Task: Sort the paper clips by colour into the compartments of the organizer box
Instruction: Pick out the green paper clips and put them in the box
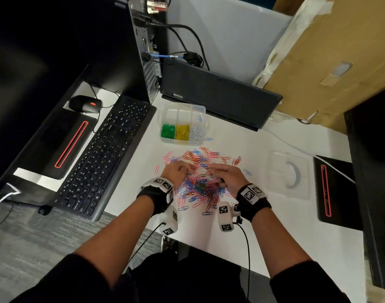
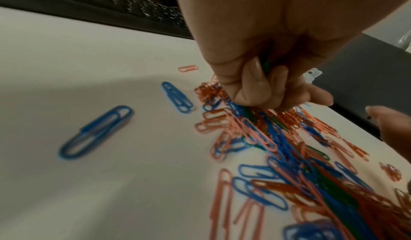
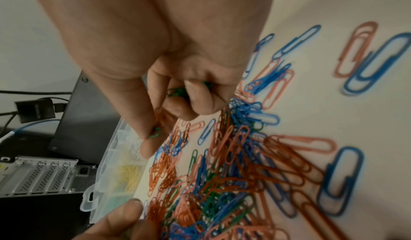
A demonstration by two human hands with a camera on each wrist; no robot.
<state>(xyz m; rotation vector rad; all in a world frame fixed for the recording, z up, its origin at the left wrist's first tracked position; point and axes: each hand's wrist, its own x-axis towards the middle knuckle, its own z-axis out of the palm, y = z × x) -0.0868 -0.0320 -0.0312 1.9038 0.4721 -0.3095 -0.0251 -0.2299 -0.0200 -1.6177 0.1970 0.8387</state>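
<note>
Both hands, left (image 1: 175, 172) and right (image 1: 225, 176), grip green clips (image 3: 177, 91) over the mixed pile (image 1: 200, 182) on the bench (image 1: 263, 226); organizer box (image 1: 182, 110) at twelve o'clock.

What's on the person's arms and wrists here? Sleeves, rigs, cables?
Black sleeves pushed up both forearms. Each wrist has a black strap with white blocks bearing black-and-white square markers, on the left hand and right hand alike. A thin black cable trails from each. Hands bare.

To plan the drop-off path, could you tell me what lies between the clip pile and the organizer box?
Bare white desk, head view, with one blue clip beside the organizer box.
</note>
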